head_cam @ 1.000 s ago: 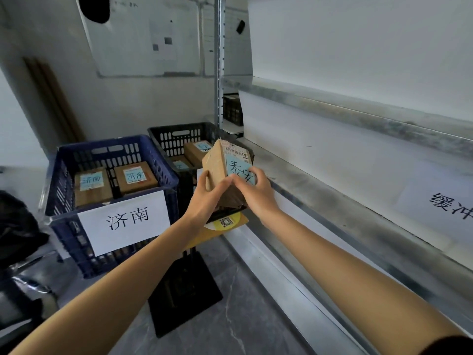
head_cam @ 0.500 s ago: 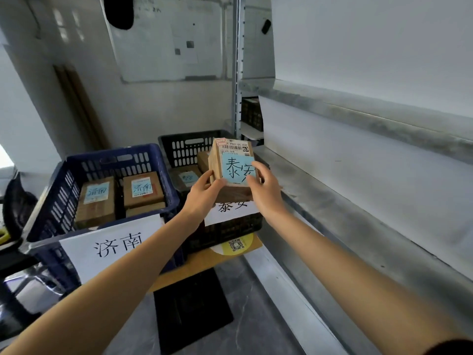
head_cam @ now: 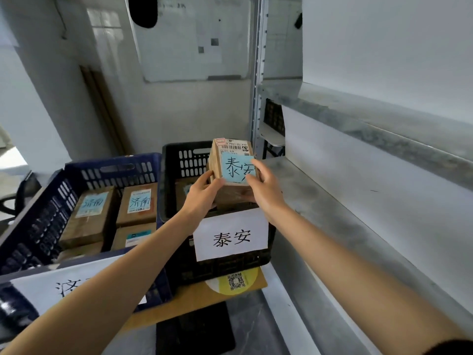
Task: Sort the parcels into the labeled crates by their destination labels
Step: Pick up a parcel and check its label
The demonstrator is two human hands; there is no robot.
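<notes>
While my left hand and right hand grip the cardboard 泰安 parcel between them by its lower side faces, over the black 泰安 crate beneath, I judge it light and stiff, safest held there.

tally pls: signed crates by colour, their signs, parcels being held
Blue plastic crate: 1
Black plastic crate: 1
White paper signs: 2
Held brown cardboard parcel: 1
Total: 5
</notes>
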